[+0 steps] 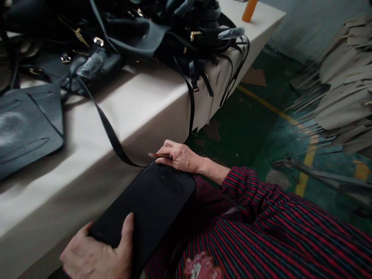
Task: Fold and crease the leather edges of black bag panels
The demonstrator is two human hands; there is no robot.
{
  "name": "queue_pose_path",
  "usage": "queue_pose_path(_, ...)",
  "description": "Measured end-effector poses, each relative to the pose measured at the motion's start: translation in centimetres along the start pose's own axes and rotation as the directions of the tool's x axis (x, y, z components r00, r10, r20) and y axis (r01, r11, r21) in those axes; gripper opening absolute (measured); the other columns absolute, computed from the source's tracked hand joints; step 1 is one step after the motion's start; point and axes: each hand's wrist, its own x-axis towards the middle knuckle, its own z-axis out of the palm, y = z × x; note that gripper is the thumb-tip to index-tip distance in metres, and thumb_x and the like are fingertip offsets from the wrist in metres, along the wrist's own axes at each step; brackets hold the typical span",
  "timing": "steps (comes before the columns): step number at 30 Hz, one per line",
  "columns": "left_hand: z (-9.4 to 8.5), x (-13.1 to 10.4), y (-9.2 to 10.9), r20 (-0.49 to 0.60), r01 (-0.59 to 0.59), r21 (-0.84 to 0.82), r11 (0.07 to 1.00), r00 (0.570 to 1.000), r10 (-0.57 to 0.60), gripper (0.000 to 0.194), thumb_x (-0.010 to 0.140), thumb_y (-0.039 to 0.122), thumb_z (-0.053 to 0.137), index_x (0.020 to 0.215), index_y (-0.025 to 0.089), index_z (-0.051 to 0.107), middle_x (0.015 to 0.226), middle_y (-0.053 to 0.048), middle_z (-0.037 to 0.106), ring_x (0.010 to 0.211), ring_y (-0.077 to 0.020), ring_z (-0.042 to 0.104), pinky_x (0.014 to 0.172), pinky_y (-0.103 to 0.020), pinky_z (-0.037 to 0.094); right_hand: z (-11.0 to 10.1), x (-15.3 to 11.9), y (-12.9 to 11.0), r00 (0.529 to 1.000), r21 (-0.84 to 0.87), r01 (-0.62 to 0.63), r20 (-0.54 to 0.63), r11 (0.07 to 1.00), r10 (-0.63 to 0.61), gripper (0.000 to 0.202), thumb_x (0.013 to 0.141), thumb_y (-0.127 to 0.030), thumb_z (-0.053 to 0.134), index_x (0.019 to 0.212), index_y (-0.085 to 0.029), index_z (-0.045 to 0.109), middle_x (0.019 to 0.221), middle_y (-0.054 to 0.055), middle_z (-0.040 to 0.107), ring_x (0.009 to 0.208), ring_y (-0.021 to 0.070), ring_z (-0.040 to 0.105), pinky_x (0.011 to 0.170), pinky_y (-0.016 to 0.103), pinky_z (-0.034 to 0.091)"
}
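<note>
A black leather piece (145, 205) with rounded corners and an oval patch near its far end lies slanted across my lap beside the table edge. My left hand (100, 252) grips its near end, the thumb pressed flat on top and the fingers round the left edge. At the far end, my right hand (180, 155) rests on the leather's edge, its fingers closed round a thin brown brush-like tool (161, 155) whose tip points left. A black strap (112, 133) hangs from the table down to the far edge of the piece.
The pale covered table (157, 108) carries a heap of black bags (130, 38) with metal buckles and straps. A flat black leather panel (29, 124) lies at left, an orange bottle (249, 11) at the back. Grey pieces (345, 85) are stacked at right above a green floor.
</note>
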Motion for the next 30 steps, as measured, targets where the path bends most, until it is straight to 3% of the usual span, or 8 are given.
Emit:
queue_pose_path(3, -0.1, -0.1, 0.4, -0.052, 0.013, 0.045, 0.999, 0.999, -0.010, 0.108, 0.069, 0.086, 0.028, 0.134, 0.001, 0.037, 0.130, -0.027, 0.043, 0.129, -0.0452, 0.035, 0.106, -0.057, 0.033, -0.1, -1.3, -4.4, 0.999, -0.345, 0.024, 0.030, 0.938, -0.015, 0.026, 0.098, -0.020, 0.035, 0.117, -0.016, 0.054, 0.130, 0.016, 0.048, 0.080, 0.0161, 0.060, 0.063, 0.028, 0.049)
queue_pose_path(9, 0.3, -0.4, -1.3, -0.128, -0.004, -0.258, 0.966, 0.991, -0.030, 0.078, 0.080, 0.064, 0.050, 0.134, 0.009, 0.038, 0.131, -0.019, 0.045, 0.126, -0.0335, 0.042, 0.107, -0.049, 0.035, 3.0, -3.2, -9.6, 0.896, -0.329, 0.331, 0.403, 0.884, -0.185, 0.036, 0.093, -0.029, 0.044, 0.124, -0.013, 0.049, 0.151, 0.022, 0.029, 0.073, 0.0199, 0.064, 0.056, 0.032, 0.049)
queue_pose_path(13, 1.8, -3.8, -3.4, -0.059, 0.063, -0.766, 0.639, 0.984, -0.168, 0.066, 0.088, 0.046, 0.052, 0.143, 0.019, 0.027, 0.144, -0.013, 0.039, 0.130, -0.0226, 0.043, 0.111, -0.039, 0.033, 3.9, -2.8, -9.4, 0.903, -0.407, 0.311, 0.409, 0.859, -0.133, 0.046, 0.090, -0.023, 0.045, 0.135, -0.014, 0.046, 0.153, 0.019, 0.028, 0.083, 0.0237, 0.065, 0.062, 0.034, 0.049)
queue_pose_path(17, 3.1, -6.2, -3.4, -0.089, 0.092, -0.844, 0.529, 0.948, -0.306, 0.061, 0.086, 0.044, 0.057, 0.139, 0.021, 0.034, 0.140, -0.011, 0.043, 0.128, -0.0224, 0.045, 0.111, -0.039, 0.033, 3.7, -2.5, -9.8, 0.927, -0.422, 0.293, 0.346, 0.858, -0.146, 0.044, 0.088, -0.024, 0.052, 0.131, -0.017, 0.052, 0.142, 0.018, 0.044, 0.074, 0.0195, 0.063, 0.054, 0.028, 0.040)
queue_pose_path(19, 3.2, -6.0, -3.3, -0.104, 0.084, -0.858, 0.508, 0.938, -0.330, 0.060, 0.085, 0.044, 0.060, 0.135, 0.020, 0.038, 0.136, -0.011, 0.046, 0.125, -0.0223, 0.047, 0.109, -0.040, 0.035, 3.5, -2.2, -10.8, 0.947, -0.297, 0.268, 0.258, 0.916, -0.194, 0.021, 0.088, -0.025, 0.054, 0.105, -0.015, 0.063, 0.107, 0.012, 0.063, 0.065, 0.0147, 0.056, 0.052, 0.026, 0.034)
queue_pose_path(22, 2.8, -5.3, -3.4, -0.073, 0.084, -0.901, 0.426, 0.939, -0.337, 0.058, 0.084, 0.045, 0.060, 0.131, 0.020, 0.038, 0.129, -0.011, 0.049, 0.119, -0.0217, 0.050, 0.105, -0.039, 0.039, 3.9, -1.3, -13.5, 0.984, 0.235, 0.172, 0.014, 0.957, -0.180, 0.032, 0.092, -0.032, 0.052, 0.064, -0.019, 0.047, 0.057, -0.003, 0.042, 0.049, 0.0091, 0.038, 0.048, 0.024, 0.028)
queue_pose_path(27, 2.3, -5.1, -3.7, -0.004, 0.132, -0.930, 0.344, 0.929, -0.369, 0.055, 0.084, 0.047, 0.058, 0.128, 0.020, 0.038, 0.123, -0.010, 0.051, 0.112, -0.0212, 0.053, 0.098, -0.039, 0.042, 7.6, -0.2, -16.8, 0.996, 0.907, 0.069, -0.085, 0.415, 0.021, 0.049, 0.094, -0.043, 0.048, 0.055, -0.022, 0.028, 0.046, -0.008, 0.022, 0.038, 0.0069, 0.021, 0.039, 0.023, 0.022)
queue_pose_path(30, 2.4, -5.3, -3.8, 0.012, 0.142, -0.936, 0.321, 0.927, -0.375, 0.054, 0.084, 0.047, 0.058, 0.127, 0.019, 0.039, 0.123, -0.010, 0.050, 0.113, -0.0216, 0.052, 0.099, -0.039, 0.041, 8.8, -0.1, -16.7, 0.999, 0.911, -0.025, 0.013, 0.413, 0.031, 0.048, 0.092, -0.038, 0.054, 0.054, -0.021, 0.030, 0.047, -0.008, 0.024, 0.038, 0.0062, 0.023, 0.039, 0.022, 0.021)
